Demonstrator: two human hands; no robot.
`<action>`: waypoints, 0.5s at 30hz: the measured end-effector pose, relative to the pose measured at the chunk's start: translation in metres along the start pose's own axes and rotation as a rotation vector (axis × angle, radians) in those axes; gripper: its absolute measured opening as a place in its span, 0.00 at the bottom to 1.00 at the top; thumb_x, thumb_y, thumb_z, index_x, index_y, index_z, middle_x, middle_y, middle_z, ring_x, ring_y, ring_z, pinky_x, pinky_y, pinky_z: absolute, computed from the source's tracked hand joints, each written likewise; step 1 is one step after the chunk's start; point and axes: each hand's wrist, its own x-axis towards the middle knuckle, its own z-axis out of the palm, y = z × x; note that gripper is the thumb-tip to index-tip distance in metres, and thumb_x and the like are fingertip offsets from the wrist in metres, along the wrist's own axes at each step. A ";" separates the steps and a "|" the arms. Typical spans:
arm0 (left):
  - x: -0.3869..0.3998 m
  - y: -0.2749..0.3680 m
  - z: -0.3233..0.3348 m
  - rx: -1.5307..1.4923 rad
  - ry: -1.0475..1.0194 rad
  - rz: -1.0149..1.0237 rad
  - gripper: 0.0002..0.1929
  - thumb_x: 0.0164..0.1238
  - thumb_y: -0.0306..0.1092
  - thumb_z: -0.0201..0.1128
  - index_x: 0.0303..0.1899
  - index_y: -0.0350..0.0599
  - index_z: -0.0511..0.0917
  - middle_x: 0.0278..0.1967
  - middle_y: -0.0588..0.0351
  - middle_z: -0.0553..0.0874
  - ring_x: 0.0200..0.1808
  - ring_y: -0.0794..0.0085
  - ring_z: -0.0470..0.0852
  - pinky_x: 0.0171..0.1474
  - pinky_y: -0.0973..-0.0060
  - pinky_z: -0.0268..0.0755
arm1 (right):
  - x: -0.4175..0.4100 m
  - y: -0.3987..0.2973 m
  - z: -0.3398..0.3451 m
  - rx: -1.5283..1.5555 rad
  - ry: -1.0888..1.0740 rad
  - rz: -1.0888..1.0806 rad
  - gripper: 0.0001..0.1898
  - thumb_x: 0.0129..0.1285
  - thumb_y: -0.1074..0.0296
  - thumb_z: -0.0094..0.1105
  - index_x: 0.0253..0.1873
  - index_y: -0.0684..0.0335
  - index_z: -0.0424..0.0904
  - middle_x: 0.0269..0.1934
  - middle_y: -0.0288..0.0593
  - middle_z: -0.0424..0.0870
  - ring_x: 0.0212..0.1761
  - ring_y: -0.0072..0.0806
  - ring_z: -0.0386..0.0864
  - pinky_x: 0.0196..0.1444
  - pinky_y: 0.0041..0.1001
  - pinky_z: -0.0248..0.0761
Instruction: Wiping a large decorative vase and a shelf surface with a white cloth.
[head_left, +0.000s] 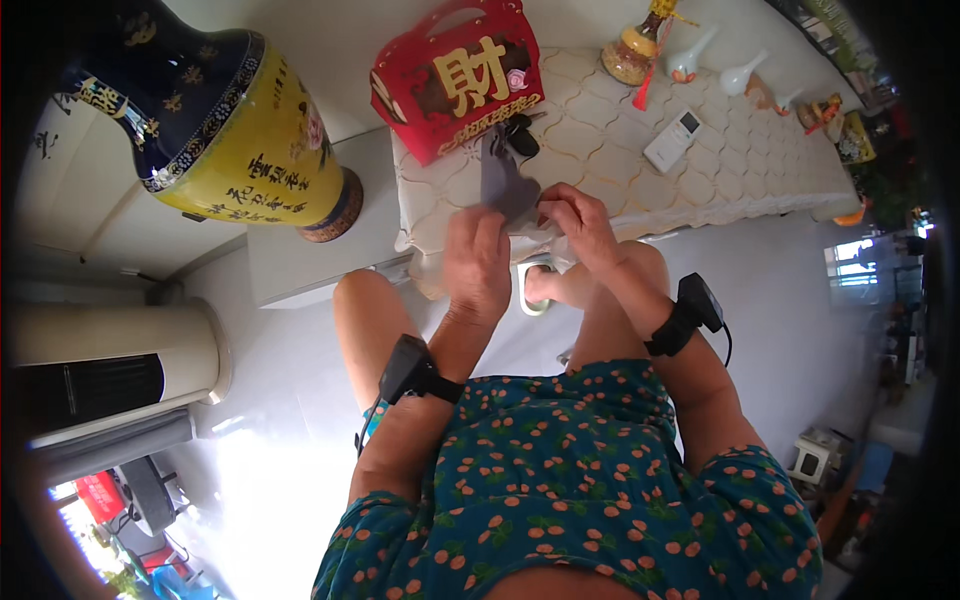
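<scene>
A dark grey, soft-looking item (511, 184), perhaps cloth, lies over the front of a table with a quilted cream cover (592, 142). My left hand (478, 259) is at its near left side, slightly blurred, with the fingers curled and their tips hidden. On the other side, my right hand (581, 221) pinches thin translucent plastic (553, 241) between thumb and fingers. The plastic hangs beneath both hands at the table's front edge. Just beyond the grey item rests a small black object (521, 136), like a key fob.
A red gift box (457, 79) with gold characters stands behind the hands. To its left is a large yellow and navy vase (247, 150). A white remote control (673, 140), a corked-looking bottle (631, 54) and white spoons (690, 60) lie rightward. My knees (367, 296) are below the edge.
</scene>
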 end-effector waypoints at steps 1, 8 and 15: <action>-0.006 -0.002 0.004 -0.001 0.004 -0.002 0.12 0.45 0.18 0.62 0.34 0.41 0.76 0.39 0.49 0.77 0.40 0.55 0.76 0.43 0.65 0.71 | 0.001 -0.002 -0.001 -0.004 -0.003 -0.001 0.07 0.56 0.67 0.58 0.34 0.65 0.76 0.24 0.43 0.77 0.25 0.32 0.74 0.33 0.26 0.68; -0.022 -0.012 0.016 -0.016 -0.088 0.181 0.14 0.45 0.15 0.59 0.36 0.38 0.74 0.36 0.49 0.77 0.37 0.54 0.76 0.41 0.63 0.70 | 0.018 0.009 0.005 -0.320 -0.084 0.154 0.07 0.54 0.70 0.59 0.30 0.68 0.77 0.21 0.32 0.72 0.24 0.18 0.68 0.27 0.20 0.63; -0.026 -0.012 0.012 -0.054 -0.056 0.186 0.14 0.45 0.16 0.60 0.38 0.36 0.73 0.37 0.48 0.77 0.38 0.53 0.75 0.42 0.63 0.69 | 0.028 0.017 -0.024 -0.069 -0.003 0.147 0.07 0.50 0.71 0.64 0.27 0.67 0.74 0.18 0.27 0.65 0.22 0.14 0.59 0.24 0.20 0.56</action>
